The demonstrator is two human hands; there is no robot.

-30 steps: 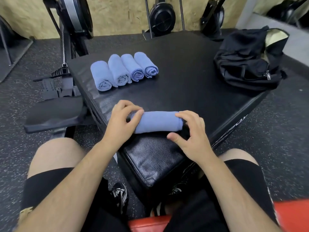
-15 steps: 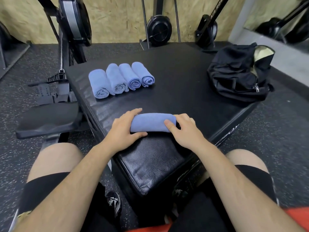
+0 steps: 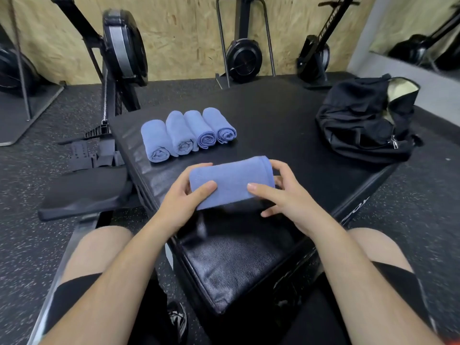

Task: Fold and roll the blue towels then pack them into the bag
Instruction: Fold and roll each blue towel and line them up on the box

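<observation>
— Where is this?
— A gym corner: a chipboard wall (image 3: 186, 33), rowing machines (image 3: 124, 46) standing against it, and a black padded box (image 3: 273, 115) on speckled rubber floor (image 3: 37, 245).

— And the hands?
— Both grip one rolled towel (image 3: 231, 181), lying crosswise over the near part of the box. The left hand (image 3: 184, 202) wraps its left end, thumb pressed on the near face and fingers curled behind. The right hand (image 3: 286, 200) does the same at the right end, with its fingers hooked round the hemmed edge.

— How tight?
— Closed round the roll, with no gap between skin and cloth.

— The rest of the towels?
— Four rolled towels (image 3: 186, 133) lie side by side, touching, farther back on the left. The bag (image 3: 363, 120) sits at the box's right corner, well apart, its mouth gaping.
</observation>
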